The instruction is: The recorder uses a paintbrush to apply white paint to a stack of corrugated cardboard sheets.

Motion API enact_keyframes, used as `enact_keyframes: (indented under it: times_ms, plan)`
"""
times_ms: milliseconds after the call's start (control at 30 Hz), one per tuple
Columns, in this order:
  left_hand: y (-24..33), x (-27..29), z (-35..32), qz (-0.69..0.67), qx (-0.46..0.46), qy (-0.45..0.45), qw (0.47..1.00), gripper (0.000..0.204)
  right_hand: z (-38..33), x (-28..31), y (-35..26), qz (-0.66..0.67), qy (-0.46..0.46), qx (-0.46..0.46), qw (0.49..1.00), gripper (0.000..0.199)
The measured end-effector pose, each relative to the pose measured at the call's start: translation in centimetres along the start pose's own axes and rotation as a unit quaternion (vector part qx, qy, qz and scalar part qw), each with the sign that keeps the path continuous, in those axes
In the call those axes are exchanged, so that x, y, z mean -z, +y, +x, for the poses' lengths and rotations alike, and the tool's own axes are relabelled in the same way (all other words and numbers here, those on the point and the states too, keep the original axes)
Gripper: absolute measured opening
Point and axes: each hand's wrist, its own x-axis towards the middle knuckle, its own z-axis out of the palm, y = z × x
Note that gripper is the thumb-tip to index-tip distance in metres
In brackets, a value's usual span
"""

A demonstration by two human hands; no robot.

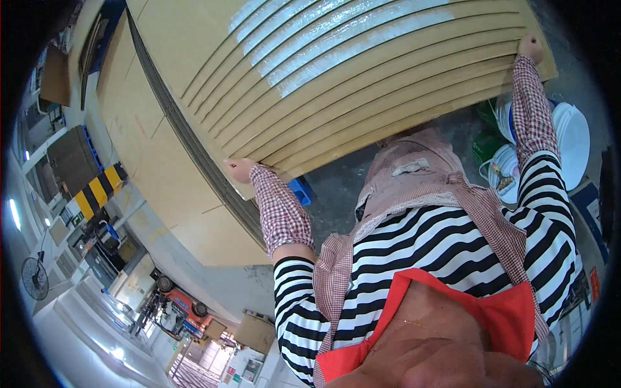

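Observation:
A fanned stack of large tan cardboard sheets (362,84) fills the upper middle of the view. My left hand (239,169) grips the stack's near left corner. My right hand (530,46) grips its far right edge. Both arms wear checked sleeve covers over a black-and-white striped shirt, with a checked apron below. Several sheets have shiny whitish strips along their edges.
A tall pile of flat cardboard (162,168) stands to the left. White buckets (569,136) and green items sit on the grey floor at right. A blue pallet corner (301,191) shows under the sheets. An orange pallet truck (181,301) and a fan (33,278) lie far left.

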Motion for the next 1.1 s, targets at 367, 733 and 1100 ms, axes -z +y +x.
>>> enact_keyframes:
  times_ms: [367,733,1100]
  plan:
    - [-4.6,-3.4,2.1,-0.042,-0.15,-0.039,0.987,0.058,-0.1,0.5,1.2,-0.098,-0.216,0.177,0.955,0.052]
    - [-5.1,-1.7,6.4,-0.092,-0.034,-0.23,0.968,0.067,1.4,-1.2,3.0,0.099,-0.205,0.074,0.971,0.045]
    - [-4.1,-1.2,0.7,-0.027,-0.029,0.01,0.999,0.06,-3.1,2.5,0.7,0.038,-0.014,0.003,0.999,0.048]
